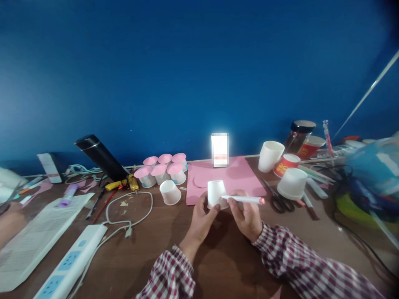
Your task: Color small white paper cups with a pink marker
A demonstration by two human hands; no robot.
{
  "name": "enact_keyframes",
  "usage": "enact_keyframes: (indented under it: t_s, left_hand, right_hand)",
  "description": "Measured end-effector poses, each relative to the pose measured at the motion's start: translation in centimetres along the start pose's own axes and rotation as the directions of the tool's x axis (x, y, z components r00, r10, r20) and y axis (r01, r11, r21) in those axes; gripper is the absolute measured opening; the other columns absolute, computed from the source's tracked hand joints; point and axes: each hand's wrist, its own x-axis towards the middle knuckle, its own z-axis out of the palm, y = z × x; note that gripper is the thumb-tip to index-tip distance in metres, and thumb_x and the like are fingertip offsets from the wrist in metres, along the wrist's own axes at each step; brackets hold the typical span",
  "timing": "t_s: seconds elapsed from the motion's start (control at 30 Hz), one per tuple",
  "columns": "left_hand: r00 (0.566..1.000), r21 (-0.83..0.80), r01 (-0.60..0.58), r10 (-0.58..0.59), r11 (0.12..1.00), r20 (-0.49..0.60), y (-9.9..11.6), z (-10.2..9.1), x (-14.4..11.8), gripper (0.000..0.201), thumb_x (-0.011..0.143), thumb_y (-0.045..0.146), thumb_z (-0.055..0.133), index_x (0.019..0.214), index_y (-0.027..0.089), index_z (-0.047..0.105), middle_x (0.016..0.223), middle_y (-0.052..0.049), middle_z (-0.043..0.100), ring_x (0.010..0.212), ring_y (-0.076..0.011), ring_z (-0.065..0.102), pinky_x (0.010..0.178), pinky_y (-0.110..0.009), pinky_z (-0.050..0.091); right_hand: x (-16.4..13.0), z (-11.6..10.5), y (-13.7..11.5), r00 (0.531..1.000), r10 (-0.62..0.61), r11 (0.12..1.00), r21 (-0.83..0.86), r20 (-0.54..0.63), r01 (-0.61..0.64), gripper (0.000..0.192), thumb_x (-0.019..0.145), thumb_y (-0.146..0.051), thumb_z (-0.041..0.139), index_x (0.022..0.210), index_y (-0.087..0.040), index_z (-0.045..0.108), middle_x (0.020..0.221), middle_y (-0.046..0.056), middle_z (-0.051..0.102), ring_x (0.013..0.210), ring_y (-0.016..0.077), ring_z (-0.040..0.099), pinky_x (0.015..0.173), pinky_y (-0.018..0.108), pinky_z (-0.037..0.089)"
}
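Observation:
A white paper cup point(216, 192) is held by my left hand point(203, 216), fingers wrapped round its side. The cup's narrower end appears to point up. My right hand point(247, 214) grips a white marker point(245, 199) with a pink end, and its tip is at the cup's right side. Whether the tip touches the cup I cannot tell. Beneath and behind lies a sheet of pink paper point(237, 176) with a pink paper circle point(202, 180) on it. Left of my hands stands another white paper cup point(170, 193).
Several cups with pink discs on top point(160, 170) stand at the back left. Scissors point(280, 201), white cups point(292, 183) and a red cup point(287, 164) are on the right. A power strip point(71, 261) and cable lie left. Another person's hand point(11, 222) shows at the left edge.

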Motion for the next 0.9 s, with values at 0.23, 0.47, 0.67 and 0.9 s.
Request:
enact_keyframes:
  t_s: [0.23, 0.47, 0.67, 0.9]
  left_hand:
    - [1.000, 0.016, 0.008, -0.008, 1.000, 0.002, 0.16, -0.01, -0.14, 0.050, 0.079, 0.032, 0.063, 0.125, 0.016, 0.051, 0.117, -0.009, 0.063, 0.105, -0.0226, 0.059, 0.092, -0.033, 0.046]
    - [1.000, 0.001, 0.021, -0.021, 1.000, 0.001, 0.39, 0.03, -0.22, 0.052, 0.079, 0.031, 0.063, 0.127, 0.015, 0.049, 0.117, -0.010, 0.064, 0.105, -0.0225, 0.059, 0.092, -0.033, 0.045]
    - [1.000, 0.010, 0.014, -0.014, 1.000, 0.008, 0.37, -0.01, -0.22, 0.052, 0.079, 0.033, 0.063, 0.126, 0.015, 0.051, 0.116, -0.009, 0.064, 0.104, -0.0229, 0.059, 0.092, -0.034, 0.046]
    - [1.000, -0.003, 0.016, -0.016, 1.000, 0.020, 0.38, -0.05, -0.20, 0.052, 0.079, 0.034, 0.064, 0.125, 0.015, 0.051, 0.118, -0.010, 0.064, 0.105, -0.0235, 0.059, 0.093, -0.035, 0.045]
  right_hand:
    - [0.15, 0.13, 0.33, 1.000, 0.018, 1.000, -0.005, -0.021, -0.018, 0.013, 0.093, -0.019, 0.046, 0.093, -0.021, 0.058, 0.084, 0.004, 0.061, 0.077, 0.0172, 0.060, 0.071, 0.029, 0.048]
    - [0.30, -0.02, 0.30, 0.998, 0.039, 0.999, 0.010, -0.052, -0.038, 0.011, 0.093, -0.018, 0.045, 0.092, -0.021, 0.056, 0.083, 0.003, 0.062, 0.074, 0.0158, 0.061, 0.069, 0.028, 0.048]
    - [0.42, -0.05, 0.33, 0.997, 0.036, 0.999, 0.001, -0.064, -0.037, 0.011, 0.093, -0.020, 0.046, 0.091, -0.021, 0.056, 0.083, 0.004, 0.063, 0.075, 0.0173, 0.062, 0.070, 0.029, 0.049]
    - [0.48, -0.11, 0.61, 0.992, 0.091, 0.996, 0.019, -0.086, -0.090, 0.011, 0.094, -0.023, 0.044, 0.091, -0.020, 0.054, 0.082, 0.005, 0.062, 0.071, 0.0171, 0.061, 0.062, 0.028, 0.050]
